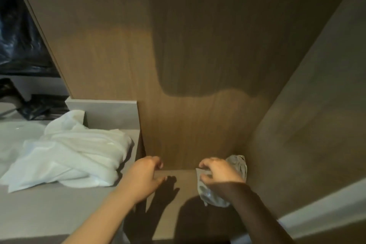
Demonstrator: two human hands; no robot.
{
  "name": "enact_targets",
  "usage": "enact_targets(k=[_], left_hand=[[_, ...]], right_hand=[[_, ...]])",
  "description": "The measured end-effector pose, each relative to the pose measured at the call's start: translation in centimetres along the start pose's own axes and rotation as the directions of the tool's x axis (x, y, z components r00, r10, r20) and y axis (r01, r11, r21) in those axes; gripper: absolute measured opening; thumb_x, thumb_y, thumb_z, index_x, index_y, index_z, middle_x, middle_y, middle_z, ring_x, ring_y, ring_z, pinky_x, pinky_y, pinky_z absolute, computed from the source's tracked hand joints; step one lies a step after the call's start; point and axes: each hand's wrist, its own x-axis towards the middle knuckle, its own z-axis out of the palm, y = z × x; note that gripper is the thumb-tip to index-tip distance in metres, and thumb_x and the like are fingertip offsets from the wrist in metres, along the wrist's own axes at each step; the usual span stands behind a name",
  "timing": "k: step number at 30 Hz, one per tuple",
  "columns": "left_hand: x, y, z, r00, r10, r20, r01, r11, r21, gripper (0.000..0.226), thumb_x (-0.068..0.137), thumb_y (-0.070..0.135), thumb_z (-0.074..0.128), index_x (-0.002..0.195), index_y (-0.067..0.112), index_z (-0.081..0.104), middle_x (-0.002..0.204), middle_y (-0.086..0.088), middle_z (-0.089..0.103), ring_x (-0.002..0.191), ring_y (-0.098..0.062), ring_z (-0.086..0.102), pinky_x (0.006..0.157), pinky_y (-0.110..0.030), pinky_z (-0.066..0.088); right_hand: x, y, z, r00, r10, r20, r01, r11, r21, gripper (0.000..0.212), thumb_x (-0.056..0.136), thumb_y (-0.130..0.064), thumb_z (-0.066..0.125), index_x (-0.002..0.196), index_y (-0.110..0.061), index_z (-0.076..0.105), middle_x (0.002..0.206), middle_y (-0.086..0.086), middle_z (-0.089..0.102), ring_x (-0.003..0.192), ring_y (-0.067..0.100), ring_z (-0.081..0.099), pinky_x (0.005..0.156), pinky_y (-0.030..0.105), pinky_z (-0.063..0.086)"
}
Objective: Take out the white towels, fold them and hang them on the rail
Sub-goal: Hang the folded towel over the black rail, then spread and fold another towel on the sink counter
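A heap of crumpled white towels [73, 156] lies on the grey counter [39, 214] at the left. My left hand [145, 176] hovers just right of the heap, fingers curled and apart, holding nothing. My right hand [216, 173] rests on a clear plastic bag [235, 166] that sits on the counter in the corner by the wooden panel; its fingers pinch the bag's top edge. No rail is in view.
A tall wooden panel [198, 65] fills the view ahead, with a beige wall [316, 125] to the right. A white basin [17, 132] lies at the far left, and black plastic [17, 35] sits behind it.
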Motion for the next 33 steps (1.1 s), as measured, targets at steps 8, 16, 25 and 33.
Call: enact_targets(k=[8, 16, 25, 33], left_hand=[[-4.2, -0.9, 5.6, 0.973, -0.167, 0.159, 0.195, 0.965, -0.176, 0.022, 0.083, 0.042, 0.069, 0.098, 0.034, 0.055, 0.093, 0.015, 0.059, 0.083, -0.002, 0.057, 0.069, -0.013, 0.042], [-8.5, -4.0, 5.4, 0.935, -0.347, 0.073, 0.354, 0.897, -0.266, 0.021, 0.084, 0.040, 0.069, 0.101, 0.033, 0.058, 0.095, 0.014, 0.061, 0.087, -0.001, 0.058, 0.080, -0.022, 0.050], [-14.7, -10.6, 1.6, 0.863, -0.501, -0.073, 0.447, 0.821, -0.355, 0.013, 0.085, 0.041, 0.068, 0.089, 0.034, 0.057, 0.092, 0.016, 0.062, 0.089, 0.000, 0.059, 0.080, -0.025, 0.050], [-20.8, -18.8, -2.8, 0.837, -0.535, -0.111, 0.458, 0.798, -0.391, 0.009, 0.088, 0.036, 0.067, 0.093, 0.032, 0.059, 0.098, 0.012, 0.063, 0.093, -0.003, 0.060, 0.088, -0.025, 0.053]], right_hand=[[-1.7, 0.5, 5.9, 0.989, -0.001, 0.149, -0.031, 0.976, 0.213, 0.026, 0.094, -0.029, 0.059, 0.120, -0.025, 0.061, 0.121, -0.007, 0.064, 0.105, 0.006, 0.058, 0.087, 0.020, 0.046], [0.1, -2.7, 7.9, 0.973, -0.140, 0.181, 0.107, 0.978, 0.179, 0.029, 0.094, -0.031, 0.061, 0.123, -0.031, 0.059, 0.122, -0.012, 0.061, 0.105, -0.001, 0.056, 0.076, 0.009, 0.041], [1.8, -11.7, 10.2, 0.945, -0.268, 0.186, 0.244, 0.959, 0.142, 0.032, 0.091, -0.036, 0.064, 0.123, -0.037, 0.058, 0.117, -0.017, 0.065, 0.086, -0.010, 0.052, 0.067, 0.007, 0.042], [1.3, -21.8, 12.8, 0.938, -0.303, 0.167, 0.268, 0.942, 0.202, 0.019, 0.092, -0.037, 0.057, 0.109, -0.037, 0.064, 0.103, -0.019, 0.058, 0.089, -0.006, 0.051, 0.067, 0.007, 0.035]])
